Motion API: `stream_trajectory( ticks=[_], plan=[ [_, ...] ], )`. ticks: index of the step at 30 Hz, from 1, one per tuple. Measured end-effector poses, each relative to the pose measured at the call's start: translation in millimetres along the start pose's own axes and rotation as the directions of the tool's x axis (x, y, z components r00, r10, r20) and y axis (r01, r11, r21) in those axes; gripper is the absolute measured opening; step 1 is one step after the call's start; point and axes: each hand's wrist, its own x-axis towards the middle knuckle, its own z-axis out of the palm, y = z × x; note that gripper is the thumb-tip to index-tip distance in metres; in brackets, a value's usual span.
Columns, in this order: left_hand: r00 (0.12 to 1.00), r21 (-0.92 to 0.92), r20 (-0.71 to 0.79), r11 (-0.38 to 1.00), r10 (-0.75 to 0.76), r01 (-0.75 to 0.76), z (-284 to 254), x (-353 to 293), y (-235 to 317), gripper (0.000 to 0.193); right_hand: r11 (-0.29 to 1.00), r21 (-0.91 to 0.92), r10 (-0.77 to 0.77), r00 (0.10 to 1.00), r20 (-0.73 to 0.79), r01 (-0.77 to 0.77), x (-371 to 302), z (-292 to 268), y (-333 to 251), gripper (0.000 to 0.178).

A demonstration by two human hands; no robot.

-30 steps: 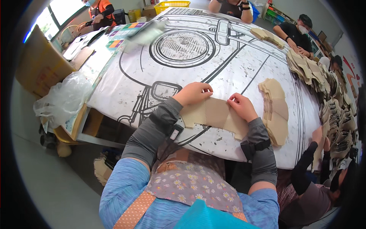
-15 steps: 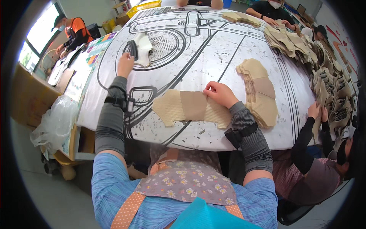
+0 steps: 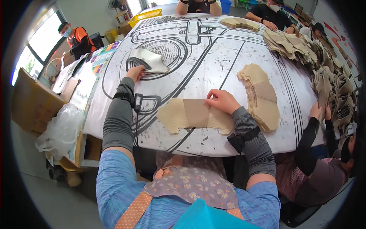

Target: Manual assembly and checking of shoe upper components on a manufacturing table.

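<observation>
Out at the far left of the table, my left hand [image 3: 136, 73] is closed on the near edge of a white cut piece with a dark grey curved strip [image 3: 148, 60]. The strip lies along its left side. Close in front of me, a tan piece with a browner middle panel [image 3: 196, 114] lies flat, its lower edge notched. My right hand [image 3: 223, 101] rests at this piece's upper edge, thumb and forefinger pinched on it. To the right is a stack of similar tan pieces [image 3: 260, 95], slightly fanned at its left side.
A white cloth with black line drawings [image 3: 225, 72] covers the table. Tan pieces [image 3: 289, 45] heap up along the right, where a person's hands [image 3: 320, 110] work. Other people sit at the far side. A plastic bag [image 3: 63, 126] hangs beside a side table at left.
My left hand has moved slightly right and nearer, and the white piece has turned and shifted right. My right hand remains at the tan piece's upper edge. The whole view has tilted slightly.
</observation>
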Motion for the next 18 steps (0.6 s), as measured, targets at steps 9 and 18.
stream_trajectory(
  ticks=[9, 18],
  plan=[
    [0.722, -0.174, 0.634, 0.96, 0.278, -0.217, 82, -224, -17, 0.028, 0.964, -0.261, 0.022, 0.969, 0.244, 0.044, -39, -20, -44, 0.047],
    [0.065, 0.425, 0.674, -0.314, 0.736, -0.849, 57, -201, -41, 0.024, 0.88, -0.468, 0.107, 0.929, 0.355, 0.078, -82, -18, -77, 0.046]
  ],
)
